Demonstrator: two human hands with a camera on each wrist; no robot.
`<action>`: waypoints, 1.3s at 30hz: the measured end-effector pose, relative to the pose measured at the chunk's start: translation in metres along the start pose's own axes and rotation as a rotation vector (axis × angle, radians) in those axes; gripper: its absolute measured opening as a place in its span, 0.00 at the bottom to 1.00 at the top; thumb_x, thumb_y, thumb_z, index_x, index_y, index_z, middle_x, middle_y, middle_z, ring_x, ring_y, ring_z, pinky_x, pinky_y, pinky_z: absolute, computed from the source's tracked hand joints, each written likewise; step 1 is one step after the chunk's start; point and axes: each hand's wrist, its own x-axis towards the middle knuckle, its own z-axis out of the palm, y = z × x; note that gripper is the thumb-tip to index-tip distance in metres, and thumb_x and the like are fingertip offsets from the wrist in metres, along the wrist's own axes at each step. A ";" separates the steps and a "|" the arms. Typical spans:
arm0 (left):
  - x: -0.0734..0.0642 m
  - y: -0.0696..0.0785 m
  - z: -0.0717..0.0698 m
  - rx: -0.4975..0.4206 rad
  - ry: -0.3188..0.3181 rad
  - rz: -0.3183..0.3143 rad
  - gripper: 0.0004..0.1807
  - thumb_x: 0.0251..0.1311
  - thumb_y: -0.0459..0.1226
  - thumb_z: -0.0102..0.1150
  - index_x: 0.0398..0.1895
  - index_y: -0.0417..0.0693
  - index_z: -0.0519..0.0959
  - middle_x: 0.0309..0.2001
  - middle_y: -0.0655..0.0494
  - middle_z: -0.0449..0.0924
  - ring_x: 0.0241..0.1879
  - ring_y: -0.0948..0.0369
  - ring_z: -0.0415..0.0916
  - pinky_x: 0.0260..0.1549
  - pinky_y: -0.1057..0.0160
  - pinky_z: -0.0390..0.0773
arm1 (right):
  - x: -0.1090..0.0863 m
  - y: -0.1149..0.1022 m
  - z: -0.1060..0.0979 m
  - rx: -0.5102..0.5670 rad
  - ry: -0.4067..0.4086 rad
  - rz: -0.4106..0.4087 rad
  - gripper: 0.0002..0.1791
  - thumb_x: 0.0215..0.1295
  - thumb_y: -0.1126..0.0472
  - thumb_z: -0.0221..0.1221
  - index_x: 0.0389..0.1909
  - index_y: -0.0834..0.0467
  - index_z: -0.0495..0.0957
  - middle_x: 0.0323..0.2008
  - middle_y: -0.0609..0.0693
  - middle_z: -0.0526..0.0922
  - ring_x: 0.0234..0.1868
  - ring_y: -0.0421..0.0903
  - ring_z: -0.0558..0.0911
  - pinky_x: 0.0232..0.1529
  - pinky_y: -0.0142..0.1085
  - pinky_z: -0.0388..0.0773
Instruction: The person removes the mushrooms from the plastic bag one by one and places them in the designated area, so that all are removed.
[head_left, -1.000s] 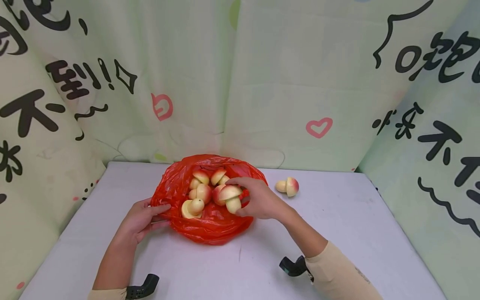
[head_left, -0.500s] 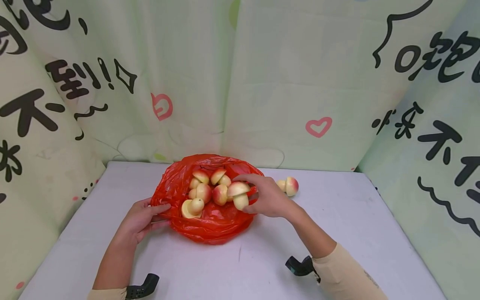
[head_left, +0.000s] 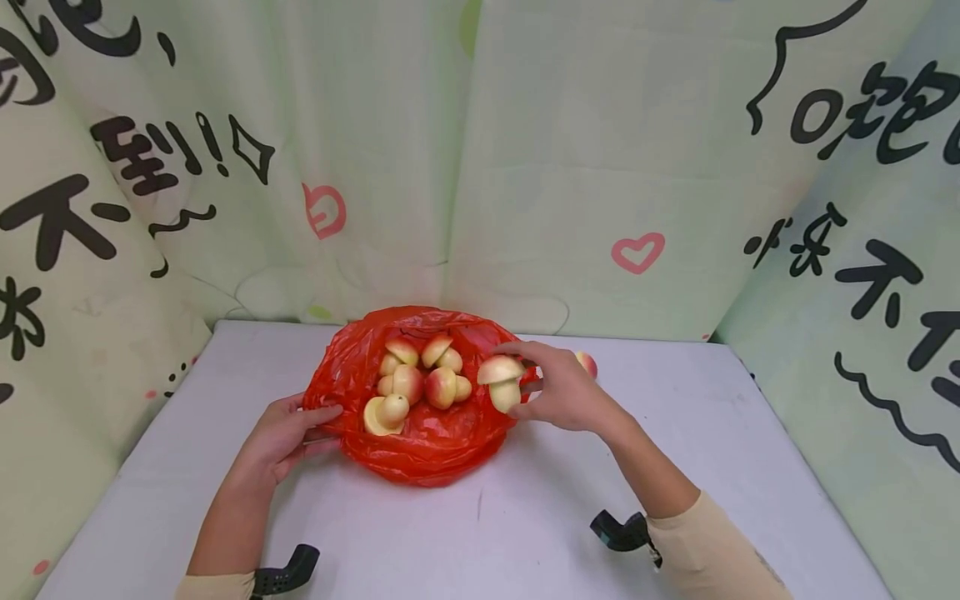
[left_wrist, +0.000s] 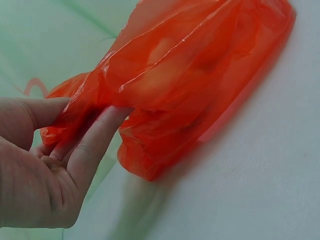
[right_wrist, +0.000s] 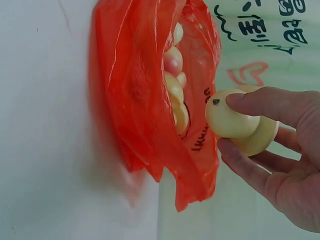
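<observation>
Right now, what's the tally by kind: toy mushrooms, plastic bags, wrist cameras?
Toy mushrooms: 7 visible (5 in the bag, 1 in the right hand, 1 on the table, mostly hidden, only its reddish cap showing)
Red plastic bag: 1
Black wrist cameras: 2
Total: 10

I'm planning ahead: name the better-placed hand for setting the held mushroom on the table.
Likely right: the right hand pinches that mushroom, while the left hand grips the red bag.
</observation>
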 end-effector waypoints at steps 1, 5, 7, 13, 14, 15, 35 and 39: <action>0.000 0.000 0.000 -0.001 -0.001 0.001 0.38 0.70 0.43 0.66 0.76 0.37 0.63 0.51 0.52 0.86 0.40 0.59 0.90 0.42 0.58 0.90 | -0.001 0.001 -0.001 0.004 0.004 0.006 0.39 0.53 0.69 0.75 0.68 0.51 0.76 0.62 0.49 0.80 0.55 0.50 0.82 0.46 0.37 0.89; 0.000 0.001 0.000 -0.001 -0.003 0.001 0.38 0.70 0.42 0.66 0.76 0.37 0.63 0.49 0.53 0.87 0.40 0.59 0.90 0.42 0.58 0.90 | -0.003 0.005 -0.006 0.013 0.021 0.024 0.39 0.54 0.69 0.75 0.68 0.49 0.76 0.62 0.48 0.80 0.57 0.51 0.82 0.48 0.38 0.89; -0.001 0.001 0.000 -0.001 -0.005 0.001 0.38 0.70 0.42 0.66 0.76 0.37 0.63 0.49 0.52 0.87 0.40 0.59 0.90 0.42 0.57 0.90 | -0.004 0.008 -0.009 0.028 0.025 0.030 0.39 0.54 0.69 0.75 0.68 0.50 0.76 0.63 0.49 0.80 0.58 0.53 0.82 0.50 0.42 0.89; -0.001 0.002 0.000 0.000 -0.002 -0.004 0.38 0.70 0.42 0.66 0.76 0.37 0.63 0.49 0.53 0.87 0.40 0.58 0.90 0.42 0.58 0.90 | -0.008 0.016 -0.017 0.018 0.045 0.032 0.40 0.54 0.68 0.76 0.70 0.53 0.74 0.61 0.52 0.80 0.56 0.55 0.82 0.49 0.46 0.90; -0.001 0.002 0.000 0.000 -0.002 -0.004 0.38 0.70 0.42 0.66 0.76 0.37 0.63 0.49 0.52 0.87 0.40 0.58 0.90 0.42 0.58 0.90 | -0.010 0.017 -0.018 0.012 0.051 0.037 0.40 0.54 0.67 0.76 0.70 0.53 0.75 0.61 0.51 0.81 0.56 0.54 0.82 0.49 0.45 0.90; -0.001 0.001 0.000 0.000 -0.002 -0.003 0.38 0.70 0.42 0.66 0.76 0.37 0.63 0.49 0.52 0.87 0.40 0.58 0.90 0.42 0.58 0.90 | -0.011 0.017 -0.019 0.007 0.056 0.039 0.40 0.54 0.67 0.76 0.69 0.53 0.75 0.60 0.51 0.81 0.56 0.54 0.83 0.48 0.44 0.90; 0.000 0.000 -0.001 0.001 -0.001 0.001 0.38 0.69 0.43 0.67 0.76 0.38 0.63 0.51 0.51 0.86 0.40 0.59 0.90 0.41 0.59 0.90 | -0.029 0.044 -0.033 -0.057 0.112 0.119 0.39 0.55 0.68 0.76 0.69 0.57 0.74 0.59 0.56 0.81 0.57 0.57 0.81 0.46 0.43 0.90; 0.000 0.000 -0.001 0.007 0.004 -0.005 0.38 0.69 0.44 0.67 0.76 0.38 0.63 0.53 0.50 0.85 0.40 0.59 0.90 0.42 0.59 0.90 | -0.031 0.051 -0.033 -0.089 0.122 0.113 0.38 0.54 0.69 0.76 0.68 0.58 0.75 0.59 0.56 0.81 0.57 0.56 0.80 0.47 0.44 0.90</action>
